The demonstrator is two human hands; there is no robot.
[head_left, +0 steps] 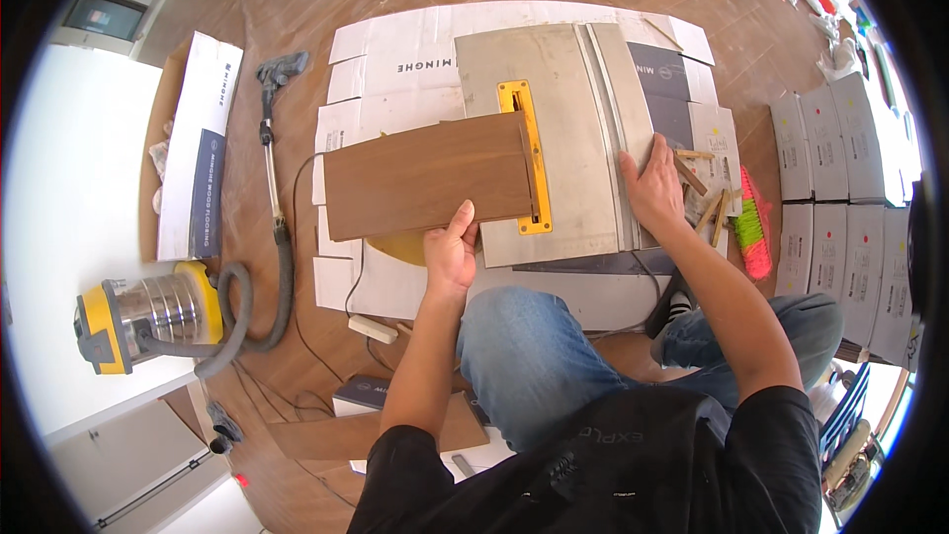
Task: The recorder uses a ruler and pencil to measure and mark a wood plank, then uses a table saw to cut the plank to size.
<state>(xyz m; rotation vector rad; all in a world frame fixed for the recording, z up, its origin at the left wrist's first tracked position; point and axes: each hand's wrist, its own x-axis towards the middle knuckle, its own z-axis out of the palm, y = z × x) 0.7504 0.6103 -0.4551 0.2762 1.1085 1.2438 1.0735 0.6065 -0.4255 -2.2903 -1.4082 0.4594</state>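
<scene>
A brown wood flooring plank (pixel 425 173) lies crosswise over the left side of a grey metal table saw top (pixel 544 59). Its right end reaches the yellow slotted insert plate (pixel 538 173); no blade can be made out there. My left hand (pixel 453 252) grips the plank's near edge, thumb on top and fingers underneath. On the right part of the saw top, next to the long grooved metal rail (pixel 605 138), my right hand (pixel 654 188) rests with its fingers stretched out, holding nothing. Part of a round yellow piece (pixel 405 246) shows under the plank.
Flattened white cardboard (pixel 395 35) lies beneath the saw. Wood offcuts (pixel 720 218) and a pink-green brush (pixel 753 227) are at right, before stacked boxes (pixel 830 153). A yellow vacuum cleaner (pixel 163 311), its hose and a long carton (pixel 210 148) stand left. Cords run near a power strip (pixel 374 328).
</scene>
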